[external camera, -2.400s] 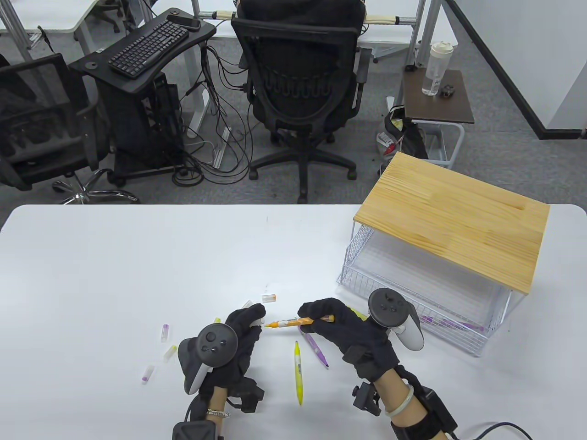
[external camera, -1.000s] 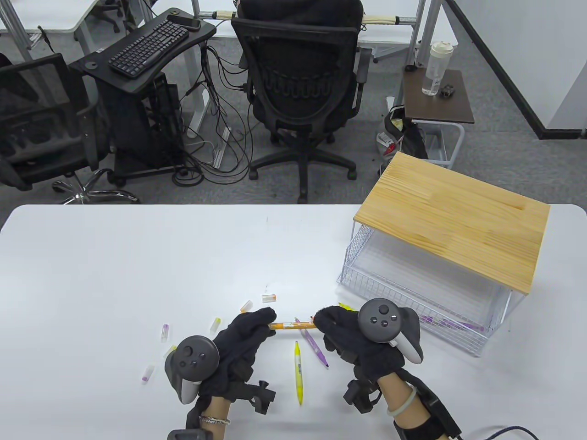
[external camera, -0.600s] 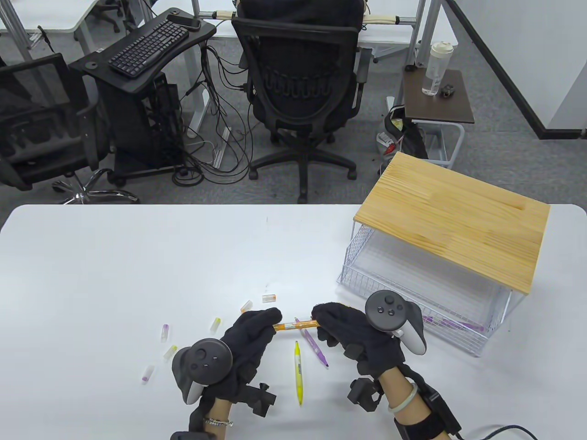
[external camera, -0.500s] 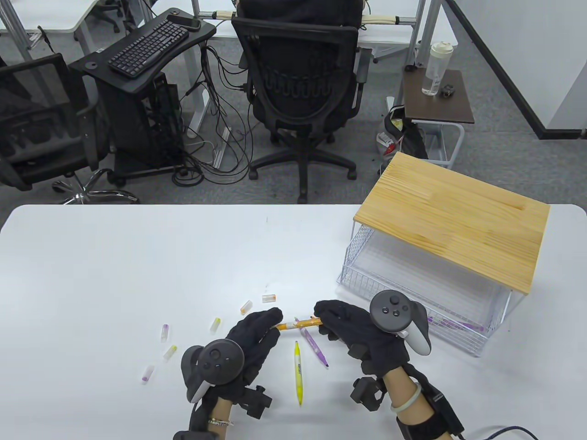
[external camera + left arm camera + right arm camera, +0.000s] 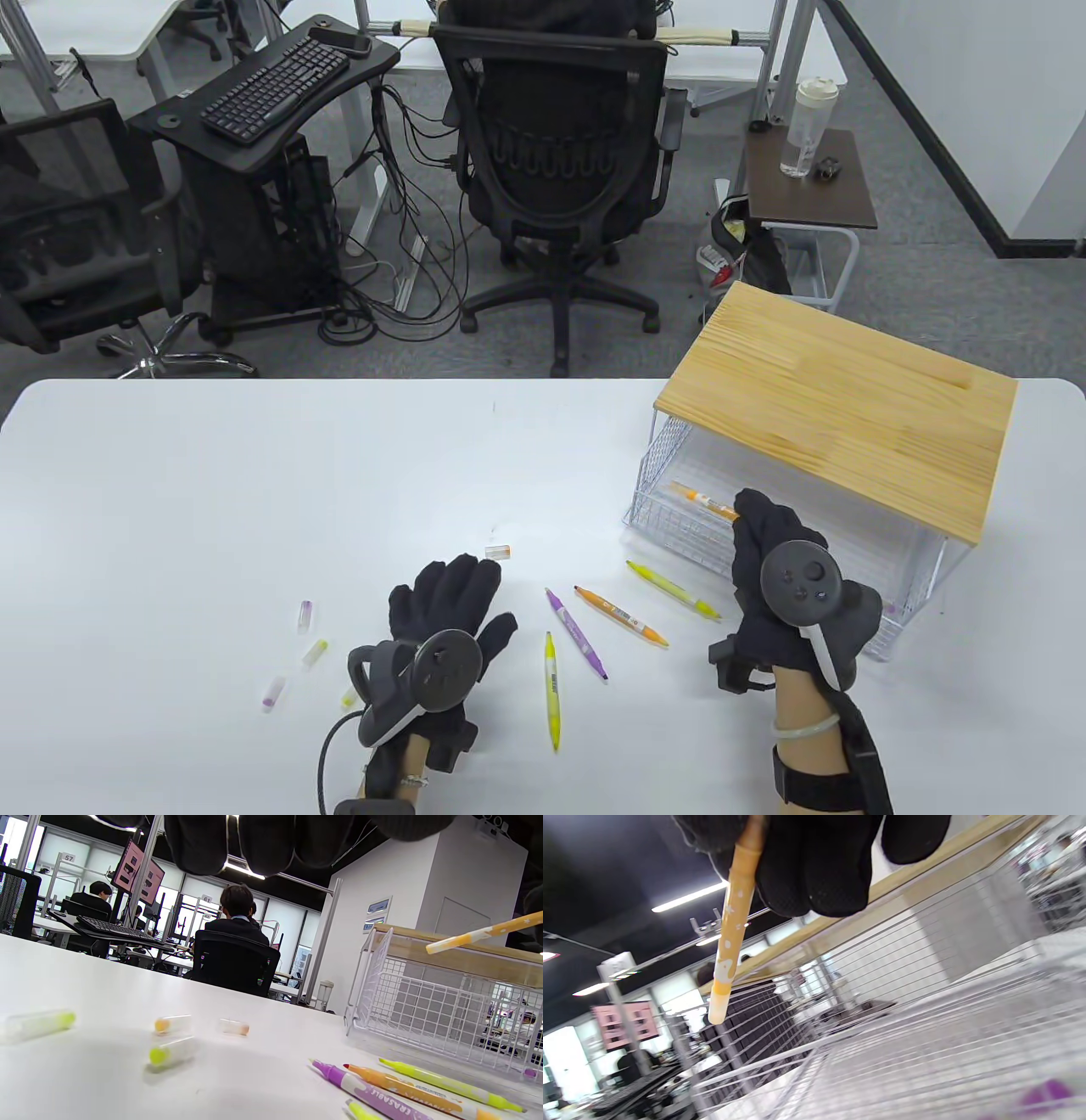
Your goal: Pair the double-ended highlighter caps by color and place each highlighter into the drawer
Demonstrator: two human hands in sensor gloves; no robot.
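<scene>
The right hand [image 5: 768, 552], in a black knit glove, pinches a slim orange highlighter [image 5: 704, 503] over the white wire-mesh drawer [image 5: 679, 526] at centre right of the frame. The left hand [image 5: 445, 603] lies flat, fingers spread, on the smooth white table [image 5: 254, 475].

Office: desks, swivel chairs [image 5: 556, 161], keyboard [image 5: 273, 86], monitors [image 5: 138, 872].

White wire drawer [image 5: 670, 526], seemingly matt wood top [image 5: 840, 399]
</scene>
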